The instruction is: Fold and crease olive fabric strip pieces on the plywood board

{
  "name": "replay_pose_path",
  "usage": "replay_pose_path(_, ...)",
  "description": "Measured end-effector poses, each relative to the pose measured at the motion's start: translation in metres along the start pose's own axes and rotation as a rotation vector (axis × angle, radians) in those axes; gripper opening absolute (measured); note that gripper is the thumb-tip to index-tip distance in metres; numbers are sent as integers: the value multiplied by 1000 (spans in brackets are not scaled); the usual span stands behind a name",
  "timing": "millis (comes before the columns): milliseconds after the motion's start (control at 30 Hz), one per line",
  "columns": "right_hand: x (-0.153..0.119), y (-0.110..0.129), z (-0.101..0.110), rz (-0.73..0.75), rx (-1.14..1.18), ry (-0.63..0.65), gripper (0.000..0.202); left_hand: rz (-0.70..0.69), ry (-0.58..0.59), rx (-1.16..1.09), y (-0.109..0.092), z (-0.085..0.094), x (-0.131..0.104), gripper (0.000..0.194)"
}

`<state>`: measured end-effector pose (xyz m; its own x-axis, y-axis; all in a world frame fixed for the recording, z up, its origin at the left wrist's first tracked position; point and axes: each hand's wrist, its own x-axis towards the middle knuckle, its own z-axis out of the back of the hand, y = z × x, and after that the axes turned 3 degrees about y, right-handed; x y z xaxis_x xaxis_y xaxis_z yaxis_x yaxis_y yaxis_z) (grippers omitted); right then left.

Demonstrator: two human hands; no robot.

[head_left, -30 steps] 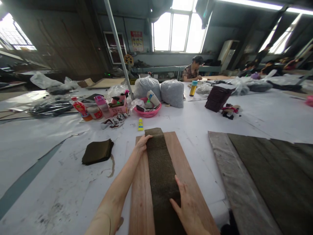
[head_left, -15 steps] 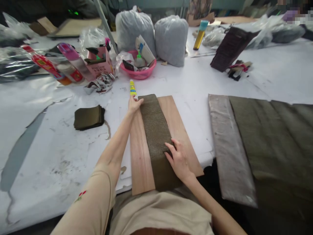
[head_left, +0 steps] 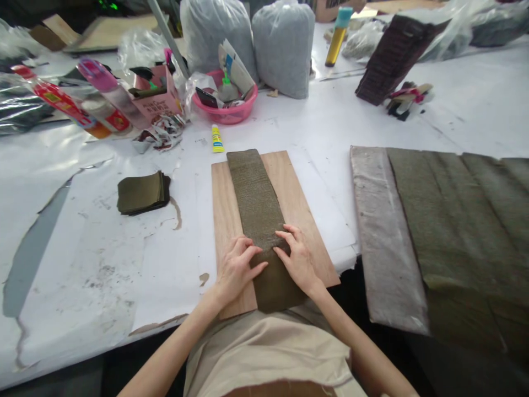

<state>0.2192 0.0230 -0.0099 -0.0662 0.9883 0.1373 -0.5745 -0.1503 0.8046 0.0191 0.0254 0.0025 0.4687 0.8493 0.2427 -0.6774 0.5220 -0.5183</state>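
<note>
A long dark olive strip of cloth-like material lies lengthwise over a pale wooden board. Its upper stretch looks textured, the lower end smoother and darker, with a crosswise line between them. At this line my left hand rests on the strip's left edge, thumb and fingers apart. Opposite it, my right hand touches the right edge with its fingers spread. Just beyond the board lies a small yellow glue tube. Left of the board is a stack of small dark olive pieces.
On the right lies a large olive sheet with a greyish border, hanging over the table edge. Behind stand a pink basin, two stuffed plastic bags, a yellow bottle with a blue cap and a dark maroon folded piece. Spray cans stand left.
My left hand has come back from the strip's far end, by the glue tube, to the near part opposite my right hand. My right hand stays about the same place on the strip.
</note>
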Motion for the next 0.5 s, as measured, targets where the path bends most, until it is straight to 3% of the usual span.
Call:
replay_pose_path(167, 8, -2, 16, -60, 294, 55, 24, 24, 17, 67, 3, -10, -20, 17)
replay_pose_path(233, 4, -3, 31, -71, 353, 12, 23, 21, -17, 62, 8, -15, -22, 19)
replay_pose_path(300, -10, -3, 47, -47, 221, -77, 23, 26, -57, 43, 15, -21, -23, 22)
replay_pose_path(500, -86, -10, 83, -25, -537, -238, 28, 131, -132, -41, 22, -29, -27, 25)
